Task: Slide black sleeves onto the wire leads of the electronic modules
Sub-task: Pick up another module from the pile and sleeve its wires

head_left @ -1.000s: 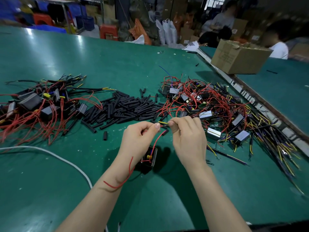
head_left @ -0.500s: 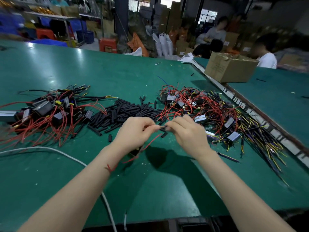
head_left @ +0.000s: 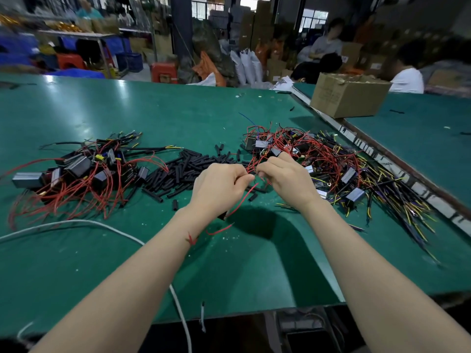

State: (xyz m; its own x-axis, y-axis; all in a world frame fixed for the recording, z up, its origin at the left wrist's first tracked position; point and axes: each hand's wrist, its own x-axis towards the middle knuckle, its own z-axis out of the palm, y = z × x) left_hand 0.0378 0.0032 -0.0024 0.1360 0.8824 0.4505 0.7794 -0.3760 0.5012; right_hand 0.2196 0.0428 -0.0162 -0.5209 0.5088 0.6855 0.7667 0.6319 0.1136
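So both hands are up over the green table (head_left: 178, 110), fingertips nearly touching each other in the middle. My left hand (head_left: 219, 186) is pinched shut on a thin red wire lead (head_left: 242, 200), which hangs down from the fingers toward a dark module (head_left: 222, 215) that's mostly hidden under the wrist. My right hand (head_left: 286, 178) is curled closed too, fingers pinched right at the tip of that same lead, but I honestly can't tell whether there's a black sleeve between them, it's too small and tucked away.

The loose pile of black sleeves (head_left: 188, 169) sits on the table just beyond my left hand, spreading off to the left. Past that on the far left is a heap of modules (head_left: 76, 171) with red leads and some black-sleeved ones. On the right, just behind and beside my right hand, there's the other tangle of modules (head_left: 318, 159), red wires plus yellow and dark ones fanning out toward the table edge.

A white cable (head_left: 76, 222) loops across the near left side. A cardboard box (head_left: 346, 95) sits on the next table over.
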